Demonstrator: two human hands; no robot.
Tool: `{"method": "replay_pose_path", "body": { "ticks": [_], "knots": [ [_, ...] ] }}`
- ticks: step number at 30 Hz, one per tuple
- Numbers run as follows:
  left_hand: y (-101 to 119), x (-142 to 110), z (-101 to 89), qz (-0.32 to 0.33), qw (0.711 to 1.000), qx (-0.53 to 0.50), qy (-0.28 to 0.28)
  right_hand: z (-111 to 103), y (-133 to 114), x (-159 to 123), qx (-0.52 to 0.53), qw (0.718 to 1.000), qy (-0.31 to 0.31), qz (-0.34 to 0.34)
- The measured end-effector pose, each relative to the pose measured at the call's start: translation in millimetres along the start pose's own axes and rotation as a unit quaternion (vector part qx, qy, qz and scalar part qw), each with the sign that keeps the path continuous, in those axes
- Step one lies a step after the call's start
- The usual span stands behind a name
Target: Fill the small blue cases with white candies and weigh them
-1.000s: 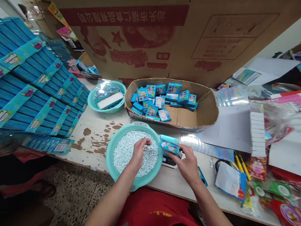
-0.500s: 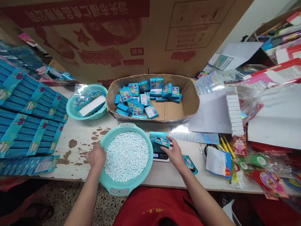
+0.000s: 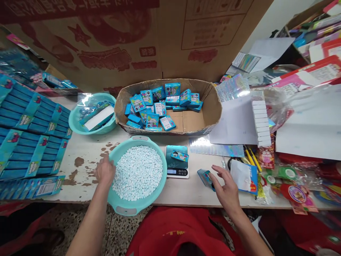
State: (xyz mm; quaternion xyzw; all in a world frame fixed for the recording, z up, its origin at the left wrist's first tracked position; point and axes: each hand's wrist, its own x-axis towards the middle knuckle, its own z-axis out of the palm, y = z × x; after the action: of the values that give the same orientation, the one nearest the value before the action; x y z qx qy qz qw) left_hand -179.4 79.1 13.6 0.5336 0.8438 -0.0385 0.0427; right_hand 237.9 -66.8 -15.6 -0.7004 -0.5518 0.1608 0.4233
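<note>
My left hand (image 3: 104, 171) is at the left rim of a turquoise basin (image 3: 137, 138), its fingers bent and partly hidden. Small white candies (image 3: 138, 172) fill the basin. To its right stands a digital scale (image 3: 177, 171) with a small blue candy box (image 3: 179, 155) lying on its plate. My right hand (image 3: 226, 186) is beside another blue candy box (image 3: 205, 179) on the table. That box looks tilted, and my thumb touches or nearly touches its right edge. The fingers of this hand are stretched and apart.
Behind the basin is a cut-down cardboard box (image 3: 193, 124) with several blue candy boxes. A smaller turquoise bowl (image 3: 99, 129) holds packaging. Stacked blue display packs (image 3: 32, 142) stand left. White sheets (image 3: 231, 122), yellow-handled scissors (image 3: 252, 156) and wrappers lie right. A large carton (image 3: 160, 46) rises behind.
My right hand has let go of the candy box, now on the scale, and moved right to the other box, which has tilted. My left hand stays at the basin. The view has shifted slightly.
</note>
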Motion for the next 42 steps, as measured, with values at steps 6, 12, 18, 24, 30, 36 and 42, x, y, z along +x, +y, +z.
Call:
{"method": "replay_pose_path", "body": {
  "ticks": [6,12,18,24,30,36,42],
  "knots": [
    [26.1,-23.7,-21.3,0.127,0.978,-0.101,0.135,-20.9,36.8,9.8,-0.148,0.973,-0.076,-0.162],
    [99.7,-49.9,-25.8,0.313,0.912,-0.255,0.067,-24.9,65.2,30.1,-0.208,0.877,-0.27,-0.338],
    [179.0,-80.1,-10.5,0.527,0.824,-0.178,-0.105,-11.5,69.7,36.9,-0.219,0.807,-0.367,-0.407],
    [214.4,-85.3,13.0,0.55,0.819,-0.049,-0.157,-12.2,73.5,30.2,-0.212,0.837,-0.313,-0.395],
    [178.5,-69.7,-2.4,0.51,0.831,-0.172,-0.14,-12.0,61.4,21.9,-0.241,0.865,-0.293,-0.33],
    [87.3,-51.9,9.9,0.219,0.963,-0.042,-0.152,-7.3,58.0,2.0,-0.21,0.904,-0.291,-0.234],
    [51.2,-51.8,21.9,0.222,0.938,-0.168,-0.204,-2.0,59.8,-7.7,-0.195,0.92,-0.275,-0.197]
  ]
}}
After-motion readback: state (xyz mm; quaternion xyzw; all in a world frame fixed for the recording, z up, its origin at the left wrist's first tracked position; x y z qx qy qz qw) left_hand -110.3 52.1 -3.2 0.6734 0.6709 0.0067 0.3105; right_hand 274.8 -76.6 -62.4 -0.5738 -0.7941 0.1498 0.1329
